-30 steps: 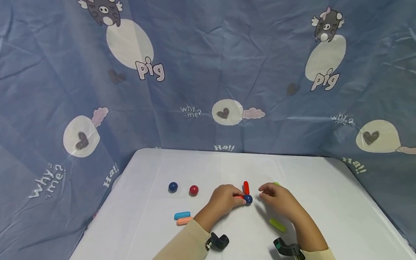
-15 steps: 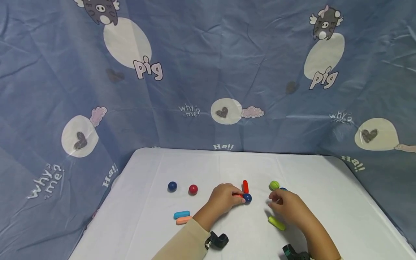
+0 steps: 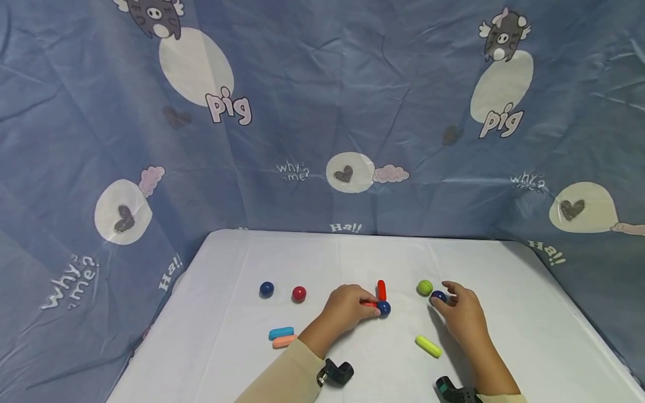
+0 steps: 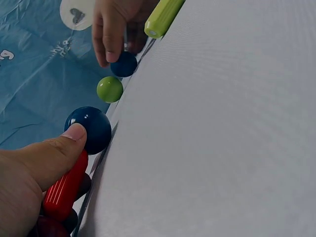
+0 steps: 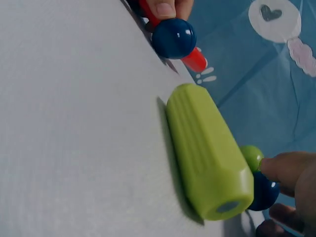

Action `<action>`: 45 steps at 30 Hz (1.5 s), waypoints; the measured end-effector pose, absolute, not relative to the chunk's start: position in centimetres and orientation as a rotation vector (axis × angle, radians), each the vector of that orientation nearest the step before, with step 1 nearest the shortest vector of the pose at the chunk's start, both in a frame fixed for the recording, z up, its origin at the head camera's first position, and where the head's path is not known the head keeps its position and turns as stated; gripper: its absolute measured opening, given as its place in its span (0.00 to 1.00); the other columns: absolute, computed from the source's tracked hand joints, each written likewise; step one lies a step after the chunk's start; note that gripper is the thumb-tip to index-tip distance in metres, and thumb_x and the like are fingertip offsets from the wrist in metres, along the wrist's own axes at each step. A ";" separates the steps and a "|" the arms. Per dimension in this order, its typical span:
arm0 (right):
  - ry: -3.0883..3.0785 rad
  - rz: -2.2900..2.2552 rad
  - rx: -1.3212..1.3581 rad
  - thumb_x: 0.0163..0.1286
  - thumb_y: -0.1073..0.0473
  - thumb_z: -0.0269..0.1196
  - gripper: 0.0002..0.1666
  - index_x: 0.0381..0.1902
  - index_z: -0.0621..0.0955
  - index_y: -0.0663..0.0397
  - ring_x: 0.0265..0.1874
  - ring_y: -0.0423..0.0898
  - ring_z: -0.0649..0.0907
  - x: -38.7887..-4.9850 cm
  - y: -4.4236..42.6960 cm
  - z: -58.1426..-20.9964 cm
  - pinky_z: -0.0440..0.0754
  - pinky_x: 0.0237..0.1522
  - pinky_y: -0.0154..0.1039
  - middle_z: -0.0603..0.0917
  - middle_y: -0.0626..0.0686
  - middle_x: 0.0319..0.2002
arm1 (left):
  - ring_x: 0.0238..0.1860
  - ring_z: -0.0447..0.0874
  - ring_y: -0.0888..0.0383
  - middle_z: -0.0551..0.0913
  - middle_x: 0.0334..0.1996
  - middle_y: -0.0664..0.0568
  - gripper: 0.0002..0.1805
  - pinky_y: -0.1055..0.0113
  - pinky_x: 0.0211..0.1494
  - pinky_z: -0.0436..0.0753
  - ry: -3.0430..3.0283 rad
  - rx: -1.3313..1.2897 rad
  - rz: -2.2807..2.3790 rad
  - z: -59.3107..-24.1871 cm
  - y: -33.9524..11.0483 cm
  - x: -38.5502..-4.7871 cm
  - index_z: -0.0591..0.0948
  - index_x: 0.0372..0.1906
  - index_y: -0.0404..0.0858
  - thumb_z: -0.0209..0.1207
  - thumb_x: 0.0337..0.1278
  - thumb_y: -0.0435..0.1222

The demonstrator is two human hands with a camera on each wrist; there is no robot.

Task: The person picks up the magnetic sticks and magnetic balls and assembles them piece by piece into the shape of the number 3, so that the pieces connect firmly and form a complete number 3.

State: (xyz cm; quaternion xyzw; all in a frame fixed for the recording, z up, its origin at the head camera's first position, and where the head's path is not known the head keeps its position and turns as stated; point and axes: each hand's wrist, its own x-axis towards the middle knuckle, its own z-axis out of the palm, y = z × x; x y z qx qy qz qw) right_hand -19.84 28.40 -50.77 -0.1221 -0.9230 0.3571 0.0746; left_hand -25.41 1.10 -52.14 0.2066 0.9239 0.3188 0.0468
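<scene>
My left hand [image 3: 347,307] holds a red ribbed stick [image 4: 66,190] between thumb and fingers. A dark blue ball [image 3: 383,308] sits against the stick's end, and the left thumb tip touches it in the left wrist view. From that ball a second red stick [image 3: 382,290] points away toward the back. Over on the right, my right hand [image 3: 462,313] reaches around another blue ball [image 3: 438,297], thumb and fingers parted about it; firm contact is not plain. Beside this ball lies a green ball [image 3: 425,287]. Nearer me is a yellow-green stick [image 3: 428,346].
To the left on the white table [image 3: 242,369] are a blue ball [image 3: 266,289] and a red ball [image 3: 299,294]. In front of them lie a light blue stick [image 3: 281,333] and an orange stick [image 3: 284,341]. A blue printed curtain [image 3: 302,129] hangs behind.
My right hand has moved right, away from the joined red sticks, to the blue ball beside the green one. The left hand stays on its red stick.
</scene>
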 end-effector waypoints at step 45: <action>-2.656 1.160 -0.514 0.79 0.54 0.61 0.27 0.71 0.76 0.58 0.61 0.63 0.82 -20.0 28.5 -51.9 0.85 0.54 0.55 0.82 0.67 0.63 | 0.43 0.81 0.64 0.88 0.38 0.66 0.12 0.65 0.51 0.77 2.839 0.707 0.974 -52.2 0.7 -25.3 0.93 0.45 0.57 0.76 0.55 0.51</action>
